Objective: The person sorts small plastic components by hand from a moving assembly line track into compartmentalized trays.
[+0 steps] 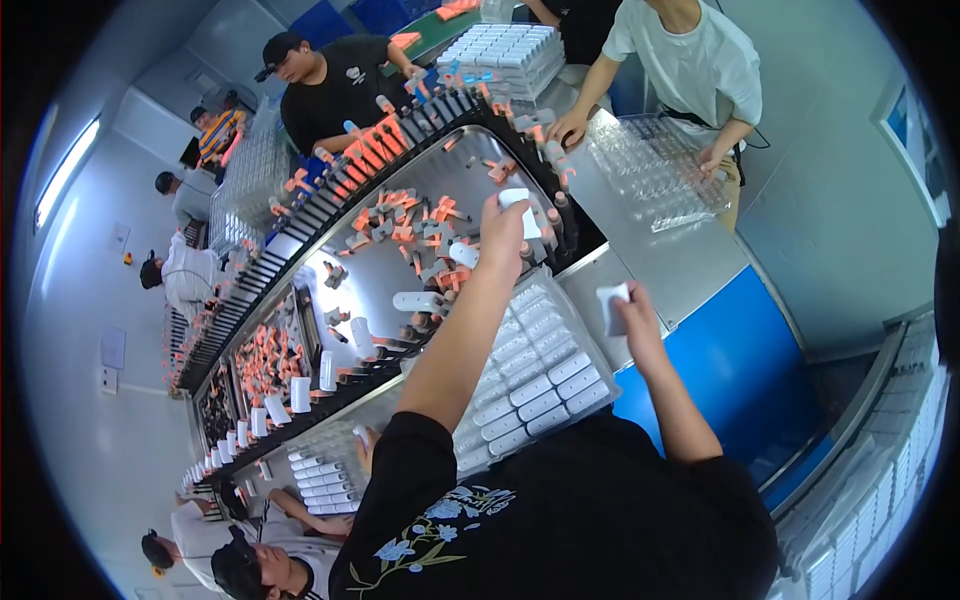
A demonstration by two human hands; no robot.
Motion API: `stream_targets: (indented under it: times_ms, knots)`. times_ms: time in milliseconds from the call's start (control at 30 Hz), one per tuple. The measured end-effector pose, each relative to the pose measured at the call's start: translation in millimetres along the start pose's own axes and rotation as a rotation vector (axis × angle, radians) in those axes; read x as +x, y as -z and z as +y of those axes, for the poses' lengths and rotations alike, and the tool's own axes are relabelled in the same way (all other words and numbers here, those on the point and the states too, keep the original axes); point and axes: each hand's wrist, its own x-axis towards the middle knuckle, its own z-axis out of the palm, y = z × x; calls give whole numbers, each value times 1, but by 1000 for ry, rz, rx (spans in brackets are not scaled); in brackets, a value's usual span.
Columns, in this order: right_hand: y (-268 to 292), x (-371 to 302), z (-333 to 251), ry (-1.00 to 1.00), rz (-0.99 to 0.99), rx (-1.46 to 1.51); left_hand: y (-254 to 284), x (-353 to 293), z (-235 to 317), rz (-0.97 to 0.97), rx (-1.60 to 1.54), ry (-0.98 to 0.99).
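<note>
In the head view, reaches far forward with the left hand (500, 234), closed on a curved white piece (524, 212) near the right-hand bend of a black conveyor (250, 284). Cannot tell of any contact between piece and conveyor. Grips a second white piece (609, 310) in the right hand (638, 308), closed on its right side, above a metal worktop (700, 260) and well apart from the first. Has a clear plastic tray (583, 332) below and between both hands, with white pieces in rows at its near end. Shows, inside the conveyor loop, a metal table (470, 155) strewn with orange-and-grey parts (440, 212). Shows a blue panel (720, 370) beyond the right forearm. Includes, across the worktop, a co-worker in a white T-shirt (690, 65), with both hands at a clear moulded tray (655, 175).
</note>
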Motion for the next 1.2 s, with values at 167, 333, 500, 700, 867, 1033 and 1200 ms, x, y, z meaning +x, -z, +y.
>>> stream_targets:
  times_ms: [167,333,500,700,867,1033,1200]
  knots:
    - [0,102,-46,314,99,-30,9,-1,1,163,923,-251]
    - [-61,164,-100,171,-62,-629,58,-32,-1,18,987,-369]
    - [-117,167,-81,272,-165,-978,104,-39,22,-111,1019,-218]
    - [-153,136,-90,190,-264,-841,154,-48,22,-173,974,-81]
    - [-196,115,-98,164,-322,-1086,174,-68,-6,52,1197,-272]
    - [-243,66,-69,505,-272,-1407,206,-96,-21,227,1156,-302]
    - [-257,60,-56,557,-336,-1281,246,-114,-20,301,1085,-370]
